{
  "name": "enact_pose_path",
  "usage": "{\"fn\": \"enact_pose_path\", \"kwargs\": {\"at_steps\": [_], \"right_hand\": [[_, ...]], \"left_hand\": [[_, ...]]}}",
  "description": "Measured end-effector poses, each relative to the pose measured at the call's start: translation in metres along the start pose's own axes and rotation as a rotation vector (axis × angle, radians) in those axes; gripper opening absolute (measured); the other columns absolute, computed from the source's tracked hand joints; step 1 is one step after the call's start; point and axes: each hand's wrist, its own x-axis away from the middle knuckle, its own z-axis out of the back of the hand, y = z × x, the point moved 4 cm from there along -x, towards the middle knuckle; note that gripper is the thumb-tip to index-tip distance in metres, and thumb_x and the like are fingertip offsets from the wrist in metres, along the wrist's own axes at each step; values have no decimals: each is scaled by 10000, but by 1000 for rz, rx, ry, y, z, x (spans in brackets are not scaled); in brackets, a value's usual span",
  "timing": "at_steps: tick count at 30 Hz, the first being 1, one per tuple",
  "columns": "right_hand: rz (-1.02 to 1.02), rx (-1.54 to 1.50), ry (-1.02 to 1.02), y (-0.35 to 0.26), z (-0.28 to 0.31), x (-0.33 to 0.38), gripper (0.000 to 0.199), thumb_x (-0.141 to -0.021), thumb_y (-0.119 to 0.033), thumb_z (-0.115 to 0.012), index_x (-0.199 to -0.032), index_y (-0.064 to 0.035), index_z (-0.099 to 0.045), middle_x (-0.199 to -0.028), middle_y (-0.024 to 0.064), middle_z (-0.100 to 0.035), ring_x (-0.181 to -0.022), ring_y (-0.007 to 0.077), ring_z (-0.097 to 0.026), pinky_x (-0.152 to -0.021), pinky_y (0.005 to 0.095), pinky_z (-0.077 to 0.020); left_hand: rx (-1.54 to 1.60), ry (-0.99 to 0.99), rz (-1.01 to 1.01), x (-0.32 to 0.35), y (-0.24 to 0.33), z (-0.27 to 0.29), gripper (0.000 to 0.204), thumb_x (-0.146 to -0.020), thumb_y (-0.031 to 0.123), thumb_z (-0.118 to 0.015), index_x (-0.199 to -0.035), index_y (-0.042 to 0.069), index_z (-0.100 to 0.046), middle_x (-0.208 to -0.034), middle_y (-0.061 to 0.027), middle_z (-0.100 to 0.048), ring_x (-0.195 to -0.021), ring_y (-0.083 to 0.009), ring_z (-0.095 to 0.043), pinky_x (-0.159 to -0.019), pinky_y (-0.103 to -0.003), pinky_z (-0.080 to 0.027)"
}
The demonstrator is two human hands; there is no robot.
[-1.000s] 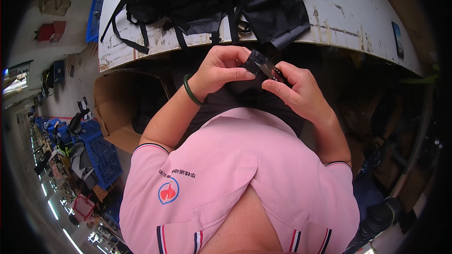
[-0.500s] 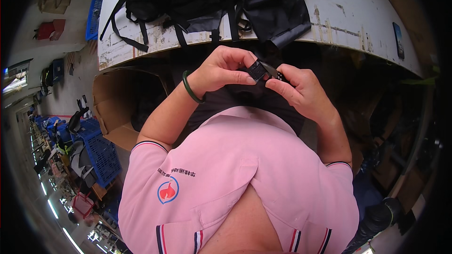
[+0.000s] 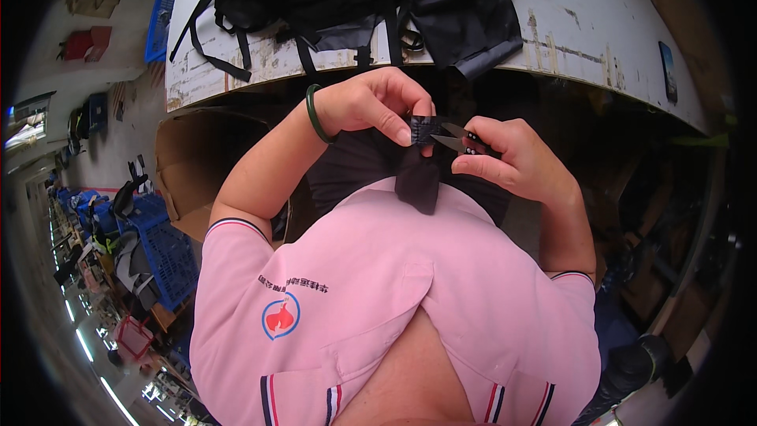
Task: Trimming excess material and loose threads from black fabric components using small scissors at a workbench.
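Between the thumb and fingers of my left hand [image 3: 377, 106] is the stitched edge of a black fabric piece [image 3: 418, 180]. Its loose part hangs down against my pink shirt. My right hand [image 3: 516, 159] is closed round black-handled thread snips [image 3: 453, 142]. The snips' two pointed blades are spread and reach left to the stitched edge; whether they touch it I cannot tell. Both hands are in front of my chest, just short of the table edge. A dark green bangle [image 3: 317, 114] is on my left wrist.
Across the worn white table [image 3: 591, 47] lies a heap of black fabric and straps [image 3: 331, 0], some hanging over its edge. A phone [image 3: 668, 71] lies at the right. Below left stands an open cardboard box [image 3: 185, 173]; blue crates [image 3: 169, 256] are farther left.
My left hand has turned and shifted slightly, and the fabric piece now hangs down in view. The snips' blades now show spread apart beside its edge.
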Motion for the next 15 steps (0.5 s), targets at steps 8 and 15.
{"fn": "enact_pose_path", "kwargs": {"at_steps": [8,15], "right_hand": [[147,55,-30,-4,-6,-3,301,-784,-243,-725,-755,-23,-522,-577,75,-473,-487,184,-433,-464,286,-346],[130,142,-48,-2,-4,0,352,-816,-339,-670,-722,-37,-515,-573,117,-528,-488,273,-508,-472,330,-380]], "left_hand": [[113,-147,105,-9,-10,-6,172,-729,23,-690,-883,-42,-649,-861,-128,-674,-811,-156,-627,-782,-245,-466],[114,-160,134,-7,-12,-8,159,-732,11,-683,-880,-37,-652,-857,-118,-677,-792,-143,-627,-761,-229,-465]]}}
